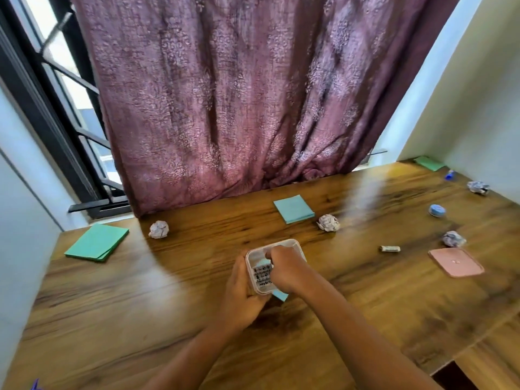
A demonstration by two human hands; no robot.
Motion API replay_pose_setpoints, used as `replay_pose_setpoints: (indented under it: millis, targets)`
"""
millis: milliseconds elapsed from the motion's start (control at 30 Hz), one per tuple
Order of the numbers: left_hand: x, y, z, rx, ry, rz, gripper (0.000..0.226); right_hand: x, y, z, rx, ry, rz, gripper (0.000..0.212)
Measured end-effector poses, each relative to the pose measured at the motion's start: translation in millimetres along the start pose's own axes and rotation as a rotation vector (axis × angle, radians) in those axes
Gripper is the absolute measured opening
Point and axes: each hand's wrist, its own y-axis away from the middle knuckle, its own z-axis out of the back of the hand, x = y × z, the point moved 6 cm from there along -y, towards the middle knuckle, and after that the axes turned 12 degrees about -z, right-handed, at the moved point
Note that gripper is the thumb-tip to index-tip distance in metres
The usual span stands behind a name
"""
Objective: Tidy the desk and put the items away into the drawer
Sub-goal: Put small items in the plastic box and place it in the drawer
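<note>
Both busy: left grip (pixel 242 289) clasps the tub (pixel 260 280) at 9 o'clock, right grip (pixel 284 273) digs inside, hold unclear; shoving could tip it.

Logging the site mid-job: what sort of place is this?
Probably a home study nook: a brown wooden desk set between pale walls, a mauve patterned curtain over a black-barred window, and green paper pads and crumpled paper balls scattered on the desk.
</note>
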Motion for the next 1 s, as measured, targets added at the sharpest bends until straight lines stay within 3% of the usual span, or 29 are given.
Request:
replay_pose_setpoints:
  millis: [167, 300, 367, 467, 567, 700, 800, 933, 1000]
  targets:
    - [-7.6, -20.2, -46.1, 0.036, 0.062, 0.049, 0.070, -53.7, -5.5, 64.0, -0.184, -0.408, 0.062, 0.026]
    - [-14.9, -38.0, -94.8, 0.068, 0.090, 0.080, 0.073, -143.2, -37.4, 107.6, -0.314, -0.779, -0.065, 0.038]
    - [-20.4, -47.2, -117.2, 0.096, 0.114, 0.086, 0.071, -193.4, -60.2, 118.1, -0.418, -0.680, -0.115, 0.037]
    - [-22.5, -61.8, -151.9, 0.159, 0.146, 0.131, 0.070, -250.7, -81.5, 123.0, -0.485, -0.278, -0.223, 0.032]
    - [-22.1, -73.1, -179.7, 0.205, 0.180, 0.206, 0.076, -277.7, -95.9, 118.2, -0.442, -0.058, -0.206, 0.038]
    - [-27.9, -81.6, -200.7, 0.241, 0.189, 0.236, 0.075, -297.8, -111.6, 108.7, -0.375, 0.063, -0.209, 0.024]
    - [-26.3, -84.5, -210.4, 0.252, 0.183, 0.247, 0.077, -302.9, -115.2, 116.0, -0.403, -0.021, -0.160, 0.026]
    - [-18.1, -86.0, -219.8, 0.225, 0.199, 0.259, 0.078, -288.1, -101.0, 150.9, -0.504, -0.454, -0.054, 0.022]
    - [-11.3, -85.0, -223.3, 0.224, 0.224, 0.277, 0.083, -266.7, -89.2, 167.6, -0.483, -0.517, 0.062, 0.021]
